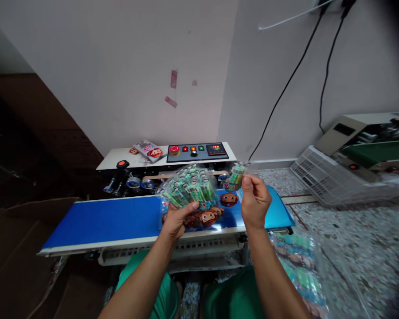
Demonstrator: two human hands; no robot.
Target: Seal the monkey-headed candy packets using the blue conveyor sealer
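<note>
My left hand (pixel 177 220) is closed on a fanned stack of clear packets (pixel 189 190) with green contents and cartoon monkey-face cards, held over the blue conveyor belt (pixel 103 221). My right hand (pixel 254 199) pinches a single packet (pixel 236 176) of the same kind by its top corner, lifted just right of the stack. Both hands hover above the belt of a band sealer machine (pixel 199 153) with a control panel.
A packet (pixel 149 150) lies on the machine's white top. More packets in a clear bag (pixel 297 266) rest on the floor at right. A second sealer (pixel 362 150) and a white crate (pixel 319 177) stand at far right. Brown cardboard (pixel 20 248) sits at left. Cables hang on the wall.
</note>
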